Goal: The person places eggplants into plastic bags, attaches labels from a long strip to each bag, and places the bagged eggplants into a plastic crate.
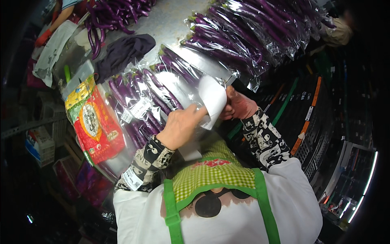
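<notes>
Between my hands is a curled white strip of labels (213, 96). My right hand (240, 105) grips its right side with bent fingers. My left hand (180, 127) is closed at the strip's lower left edge, thumb and forefinger pinched there; the exact fingertip contact is partly hidden. Left of my left hand lie long purple eggplants (120, 91) in clear plastic bags, with white stickers (141, 107) on some of them. Another bagged group of eggplants (178, 65) lies just beyond the strip. A printed white label (132, 179) clings to my left patterned sleeve.
A red and yellow plastic bag (95, 122) lies at the table's left edge. A dark cloth (126, 53) rests behind. Bagged eggplants (243, 32) pile at the far right, loose ones (115, 14) at the far left. Black crates (300, 110) stand right. A co-worker's red-gloved hand (42, 38) shows far left.
</notes>
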Available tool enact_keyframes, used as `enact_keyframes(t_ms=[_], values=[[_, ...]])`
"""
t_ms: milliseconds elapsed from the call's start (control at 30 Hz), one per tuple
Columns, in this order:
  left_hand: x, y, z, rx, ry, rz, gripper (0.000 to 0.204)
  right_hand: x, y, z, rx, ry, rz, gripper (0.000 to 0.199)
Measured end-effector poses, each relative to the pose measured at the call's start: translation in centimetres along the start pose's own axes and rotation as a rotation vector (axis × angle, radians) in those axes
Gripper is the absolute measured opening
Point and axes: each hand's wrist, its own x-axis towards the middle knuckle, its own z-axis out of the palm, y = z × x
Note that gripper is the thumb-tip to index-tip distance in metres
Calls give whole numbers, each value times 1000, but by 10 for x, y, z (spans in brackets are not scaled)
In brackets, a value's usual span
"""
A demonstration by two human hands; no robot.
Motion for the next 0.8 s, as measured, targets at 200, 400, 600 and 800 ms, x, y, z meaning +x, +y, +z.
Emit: enact_keyframes(t_ms=[200,400,600,800], values=[[2,-11,28,-330,418,-261,16,-37,-28,47,-456,-198,0,40],[14,-4,14,-411,531,-309,20,-36,-39,55,-765,414,-138,27],[14,7,16,-473,549,-278,17,2,-15,70,-576,417,-364,54],[10,6,36,-1306,539,-482,15,7,-4,64,-548,440,-284,38]])
